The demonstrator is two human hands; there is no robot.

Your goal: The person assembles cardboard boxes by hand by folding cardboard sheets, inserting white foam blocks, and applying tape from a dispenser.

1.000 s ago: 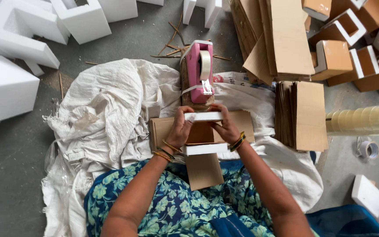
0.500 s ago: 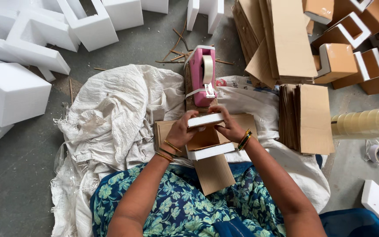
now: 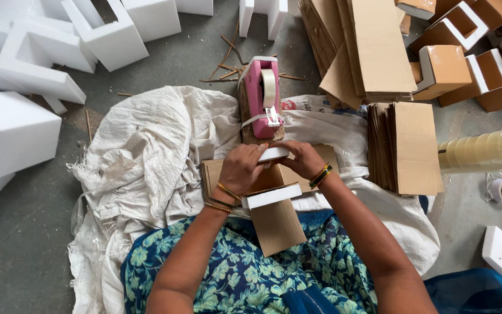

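She's got a white foam block (image 3: 272,154) wrapped in a brown cardboard sheet (image 3: 274,218), sitting on her lap just below the pink tape dispenser (image 3: 261,96). Her left hand (image 3: 240,168) clamps its near corner and her right hand (image 3: 300,159) grips the far end, pinning the flap flat. The dispenser stands at twelve o'clock, close for reaching. Flat cardboard (image 3: 405,145) stacks at three o'clock; bare foam pieces (image 3: 13,131) lie at ten on the floor.
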